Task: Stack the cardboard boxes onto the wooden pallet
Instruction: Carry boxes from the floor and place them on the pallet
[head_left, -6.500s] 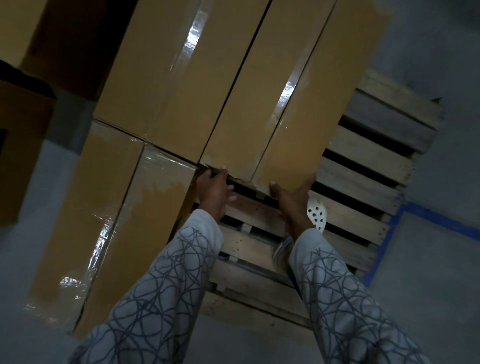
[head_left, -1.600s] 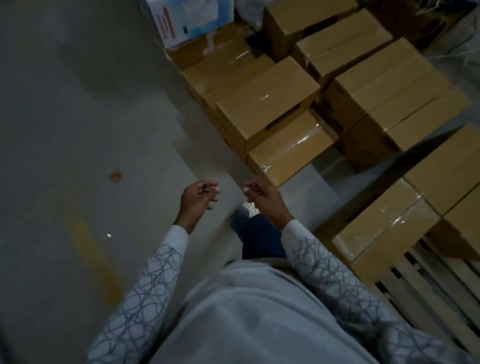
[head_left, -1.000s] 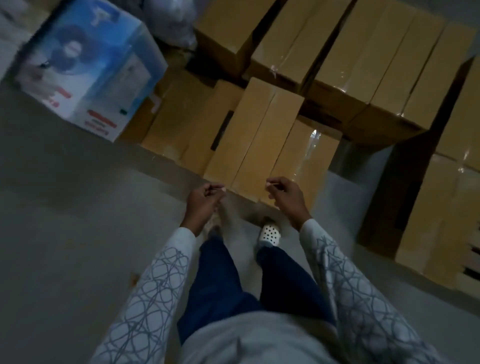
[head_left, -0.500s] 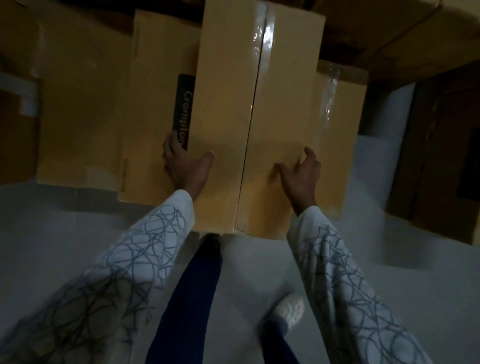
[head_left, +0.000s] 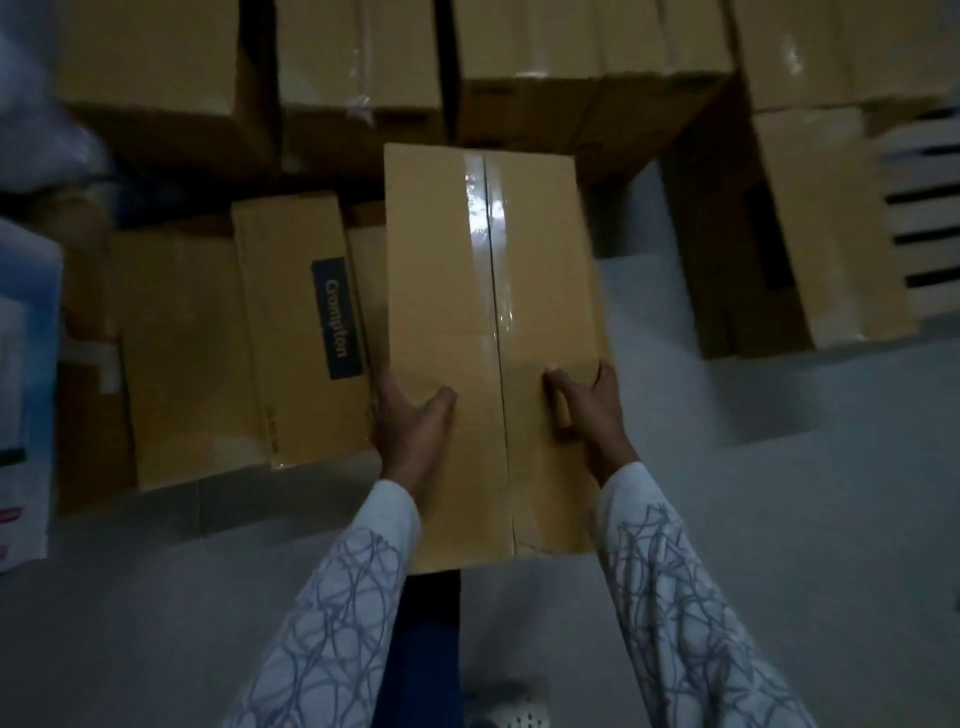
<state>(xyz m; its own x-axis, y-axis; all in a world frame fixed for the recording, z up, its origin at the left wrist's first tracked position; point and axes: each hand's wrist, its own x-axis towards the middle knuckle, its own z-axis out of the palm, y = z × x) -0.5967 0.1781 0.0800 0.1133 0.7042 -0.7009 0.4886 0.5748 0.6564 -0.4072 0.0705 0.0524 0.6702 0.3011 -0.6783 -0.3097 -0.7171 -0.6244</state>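
1. A long brown cardboard box (head_left: 441, 291), sealed with clear shiny tape along its centre seam, lies lengthwise in the middle of the view, one short end towards the person.
2. The left hand (head_left: 410, 423) grips the box's left edge near that end, thumb spread across the top face and fingers wrapped over the side.
3. The right hand (head_left: 592, 410) grips the right edge opposite it, thumb on top and fingers curled round the side.
4. The box's near end hangs over the grey concrete floor (head_left: 805, 519) and covers part of a dark blue trouser leg (head_left: 428, 649). Whether the far end rests on anything I cannot tell.
5. Just left of it sits a flat brown carton with a dark "Crompton" label (head_left: 296, 332).
6. A row of taller brown cardboard boxes (head_left: 358, 62) runs along the far side.
7. A pale slatted wooden pallet (head_left: 930, 218) shows at the far right edge, with a large brown box (head_left: 826, 234) at its left side, well apart from the held box.
8. A blue-and-white printed carton (head_left: 23, 389) stands at the left edge.
9. A white perforated shoe (head_left: 511, 709) shows at the near edge.
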